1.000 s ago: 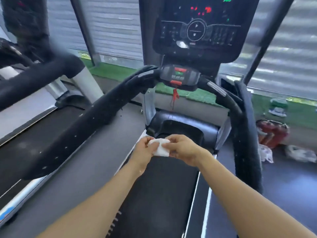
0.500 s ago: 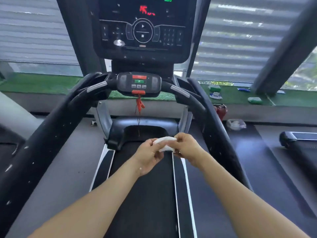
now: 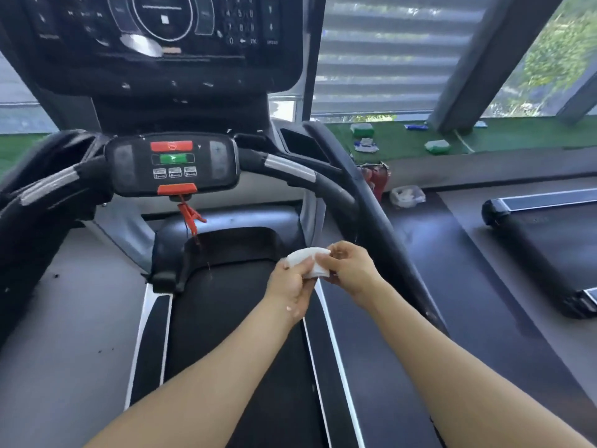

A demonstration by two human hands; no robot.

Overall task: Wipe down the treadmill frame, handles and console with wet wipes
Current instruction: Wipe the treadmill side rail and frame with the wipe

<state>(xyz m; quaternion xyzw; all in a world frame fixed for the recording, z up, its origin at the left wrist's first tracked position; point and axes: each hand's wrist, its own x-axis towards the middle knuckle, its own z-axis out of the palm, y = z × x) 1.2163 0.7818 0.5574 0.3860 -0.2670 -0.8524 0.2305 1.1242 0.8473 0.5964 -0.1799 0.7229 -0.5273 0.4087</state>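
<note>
A folded white wet wipe [image 3: 307, 259] is held between both hands above the treadmill belt [image 3: 232, 318]. My left hand [image 3: 290, 286] grips its lower left part. My right hand [image 3: 350, 270] pinches its right edge. The black console [image 3: 155, 43] fills the top left. Below it sits the small control panel [image 3: 172, 163] with red and green buttons and a red safety clip [image 3: 190, 216]. The right handle [image 3: 326, 185] curves down toward my hands; the right side rail [image 3: 387, 234] runs just past my right hand. The left handle [image 3: 48, 185] is at the far left.
A second treadmill [image 3: 533, 234] stands at the right. On the green turf ledge [image 3: 517, 134] lie wipe packs [image 3: 361, 129] and small packets. A red object [image 3: 378, 179] and a clear plastic container [image 3: 407, 195] sit on the floor beyond the right rail. Grey flooring [image 3: 64, 350] lies at left.
The view swung to the right and moved closer to the console. Both hands kept hold of the wipe and drifted right, toward the right rail, working the wipe between the fingers.
</note>
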